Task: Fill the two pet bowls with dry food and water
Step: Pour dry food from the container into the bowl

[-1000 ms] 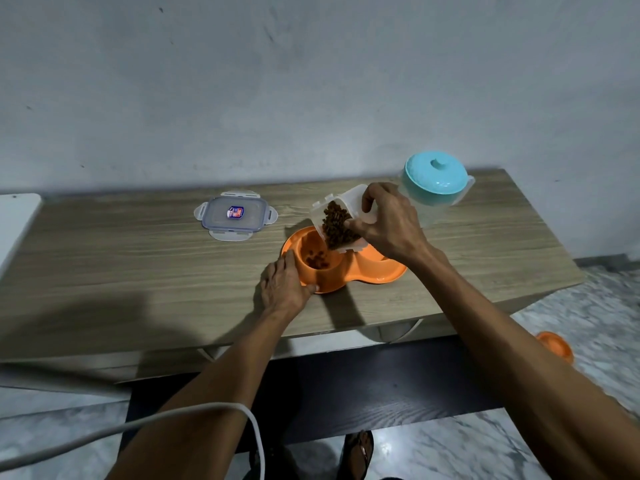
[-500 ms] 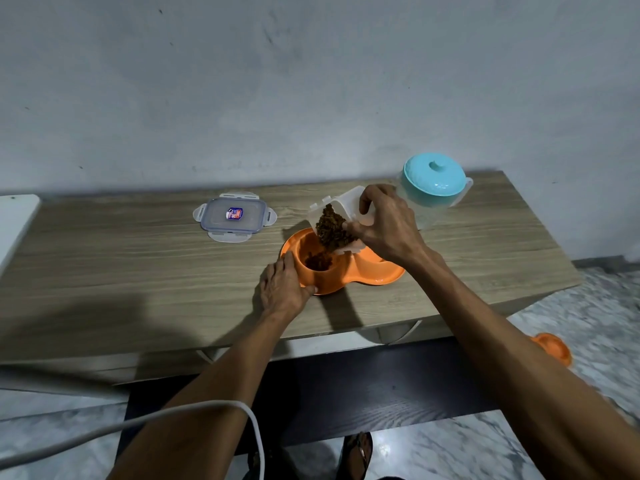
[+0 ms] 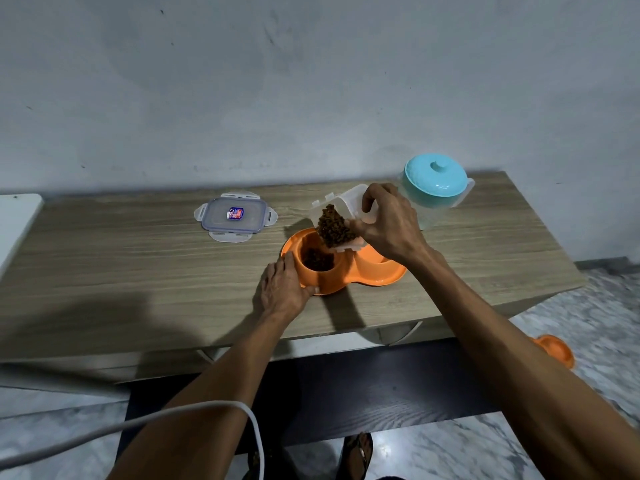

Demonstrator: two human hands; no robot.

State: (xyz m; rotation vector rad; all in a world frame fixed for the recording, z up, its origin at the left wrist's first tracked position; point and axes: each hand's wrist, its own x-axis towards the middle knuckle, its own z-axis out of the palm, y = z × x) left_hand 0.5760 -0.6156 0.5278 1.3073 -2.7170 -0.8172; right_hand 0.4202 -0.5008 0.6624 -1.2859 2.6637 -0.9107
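Observation:
An orange double pet bowl (image 3: 377,275) sits on the wooden table (image 3: 138,271). Its left well holds brown dry food (image 3: 318,259); the right well is mostly hidden by my right arm. My right hand (image 3: 391,223) grips a clear plastic food container (image 3: 341,216), tilted mouth-down over the left well with kibble piled at its opening. My left hand (image 3: 282,289) rests flat on the table, its thumb and fingers touching the bowl's left rim. A clear water jug with a turquoise lid (image 3: 436,180) stands upright just behind my right hand.
The container's clear snap lid (image 3: 235,216) lies flat on the table, left of the bowl. A white surface (image 3: 14,223) adjoins the table's left end. Another orange dish (image 3: 554,349) lies on the marble floor at right. A white cable (image 3: 173,415) crosses my left forearm.
More kibble has dropped into the left well, where the pile has grown. The container has tilted a little further. My left hand has stayed at the bowl's rim.

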